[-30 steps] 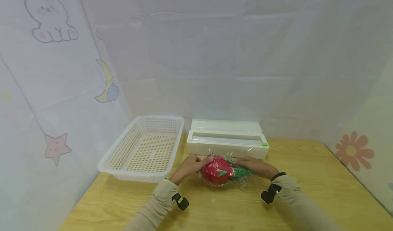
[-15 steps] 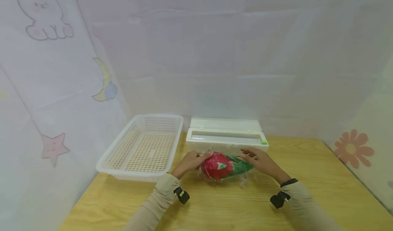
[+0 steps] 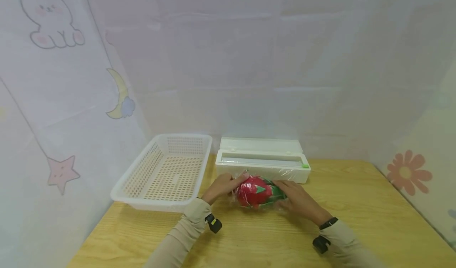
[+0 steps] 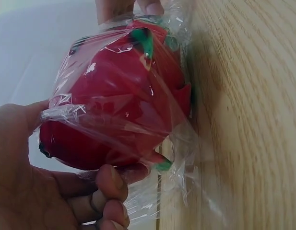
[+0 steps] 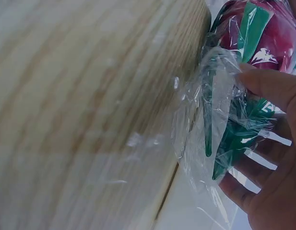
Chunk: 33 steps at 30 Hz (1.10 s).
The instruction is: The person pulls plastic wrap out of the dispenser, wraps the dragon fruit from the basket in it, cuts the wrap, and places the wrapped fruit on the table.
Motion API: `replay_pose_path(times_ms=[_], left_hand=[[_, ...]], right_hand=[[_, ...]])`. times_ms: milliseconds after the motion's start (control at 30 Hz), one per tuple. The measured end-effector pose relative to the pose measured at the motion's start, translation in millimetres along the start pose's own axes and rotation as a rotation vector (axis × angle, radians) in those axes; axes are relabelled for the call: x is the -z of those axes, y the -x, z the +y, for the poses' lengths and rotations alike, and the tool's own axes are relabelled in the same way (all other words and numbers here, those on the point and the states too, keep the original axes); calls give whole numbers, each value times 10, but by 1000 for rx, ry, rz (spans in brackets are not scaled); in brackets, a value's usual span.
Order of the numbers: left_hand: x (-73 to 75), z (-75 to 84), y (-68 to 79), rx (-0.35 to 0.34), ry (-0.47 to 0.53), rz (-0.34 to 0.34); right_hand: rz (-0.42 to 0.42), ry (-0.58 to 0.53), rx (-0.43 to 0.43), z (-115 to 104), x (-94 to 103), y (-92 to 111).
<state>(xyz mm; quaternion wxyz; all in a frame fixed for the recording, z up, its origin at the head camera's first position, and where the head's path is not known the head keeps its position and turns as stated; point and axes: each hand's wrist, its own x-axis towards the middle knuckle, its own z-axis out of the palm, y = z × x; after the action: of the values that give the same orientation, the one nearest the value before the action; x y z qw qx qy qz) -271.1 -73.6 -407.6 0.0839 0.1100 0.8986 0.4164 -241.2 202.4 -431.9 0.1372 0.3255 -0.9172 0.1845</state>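
Observation:
A red dragon fruit with green leaf tips [image 3: 253,192] is wrapped in clear cling film [image 5: 191,129], just over the table in front of a white box. My left hand [image 3: 221,185] holds its rounded left end, thumb on top and fingers beneath, as the left wrist view shows. At the leafy right end, my right hand [image 3: 299,200] pinches the film against the green leaves [image 5: 234,139], its thumb on the near side and fingers behind. Loose film [image 4: 186,163] sticks out crumpled around the fruit.
Behind the fruit stands a white cling film box [image 3: 263,173], lid up, a roll inside and a green piece [image 3: 305,166] at its right end. A white perforated basket [image 3: 119,194] sits to the left. Wooden table [image 3: 256,240] lies below; a patterned cloth [image 3: 228,62] hangs behind.
My right hand loosened and lifted off the leafy end half a second ago, and now holds that end again with the film. My left hand kept its hold; the fruit rose slightly in view.

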Motion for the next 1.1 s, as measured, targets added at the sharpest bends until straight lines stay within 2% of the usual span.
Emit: replay_pose_path(times_ms=[333, 533, 633, 733, 867, 967, 1100], left_hand=[[-3, -4, -3, 15, 29, 20], [-23, -27, -35, 20, 29, 18], [-12, -30, -22, 30, 37, 22], [11, -38, 14, 39, 56, 52], [41, -46, 61, 36, 78, 141], [59, -31, 79, -27, 68, 223], [65, 5, 88, -225, -35, 314]], right_hand=[[26, -76, -4, 134, -102, -9], [1, -168, -11, 168, -83, -45], [-23, -174, -18, 170, -85, -58], [-39, -167, -36, 161, -96, -61], [-22, -154, -58, 145, -99, -50], [0, -138, -53, 145, -104, -45], [2, -128, -40, 152, -124, -38]])
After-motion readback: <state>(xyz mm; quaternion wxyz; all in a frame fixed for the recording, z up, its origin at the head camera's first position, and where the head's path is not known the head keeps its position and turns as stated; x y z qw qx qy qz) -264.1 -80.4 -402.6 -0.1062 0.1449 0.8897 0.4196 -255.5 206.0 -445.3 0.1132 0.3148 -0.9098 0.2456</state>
